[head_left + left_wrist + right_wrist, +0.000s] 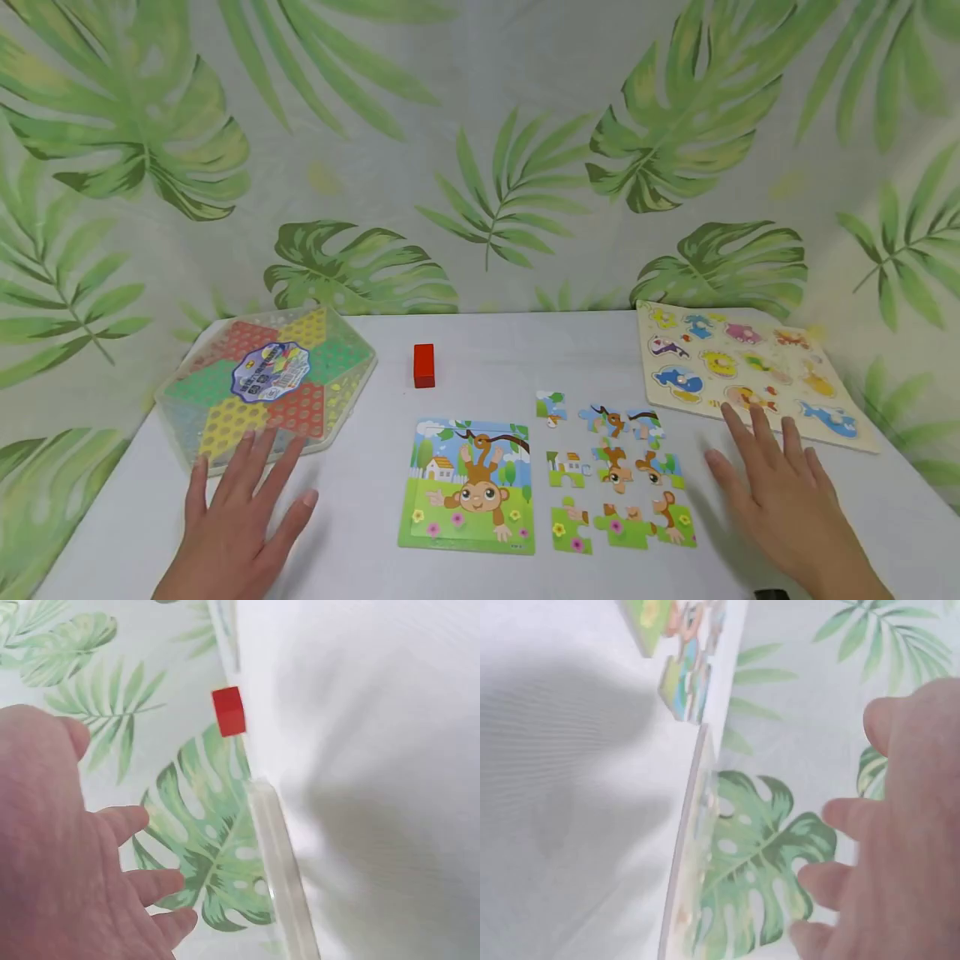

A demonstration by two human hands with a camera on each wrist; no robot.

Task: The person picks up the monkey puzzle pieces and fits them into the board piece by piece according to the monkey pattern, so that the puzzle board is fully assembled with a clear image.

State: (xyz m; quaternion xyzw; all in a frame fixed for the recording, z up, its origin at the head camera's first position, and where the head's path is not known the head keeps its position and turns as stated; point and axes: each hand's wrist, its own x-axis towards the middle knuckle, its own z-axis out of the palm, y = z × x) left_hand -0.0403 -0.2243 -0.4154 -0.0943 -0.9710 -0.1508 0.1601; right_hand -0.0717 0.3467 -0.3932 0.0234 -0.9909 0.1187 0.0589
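My left hand (243, 521), fingers spread and holding nothing, overlaps the near edge of a hexagonal Chinese checkers board (341, 417) in the head view. On the other side my right hand (787, 500) is spread too, with its fingertips near the lower edge of a wooden peg puzzle (720, 400) of sea animals. Between the hands lies a monkey picture puzzle board (468, 492). Loose jigsaw pieces (618, 533) with the same monkey picture lie in rough rows to its right. Both wrist views show the fingers (154, 885) raised above the table.
A red block (423, 367) stands behind the monkey board, toward the back of the white table (510, 350). A leaf-patterned cloth (525, 108) hangs behind and at both sides. Part of a small black object (771, 594) shows at the right wrist.
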